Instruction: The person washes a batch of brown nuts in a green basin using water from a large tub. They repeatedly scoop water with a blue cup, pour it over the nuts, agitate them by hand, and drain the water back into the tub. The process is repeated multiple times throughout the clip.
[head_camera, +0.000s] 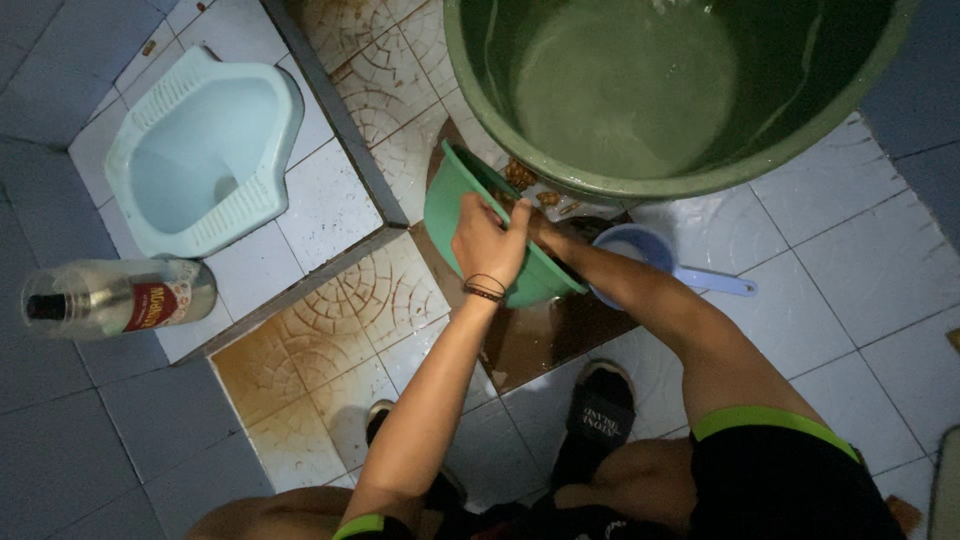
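My left hand grips the rim of a green plastic basin, which is tipped on its side just above the floor. My right hand reaches inside the basin and is mostly hidden by its wall, so I cannot see what the fingers do. A dark bracelet sits on my left wrist. Brown water spreads on the floor tiles below the basin. A large green tub holding water stands right behind it.
A blue water dipper with a handle lies to the right of the basin. A pale blue squat toilet sits on a raised tiled step at left. A clear bottle with a red label stands at far left. My feet in black sandals are below.
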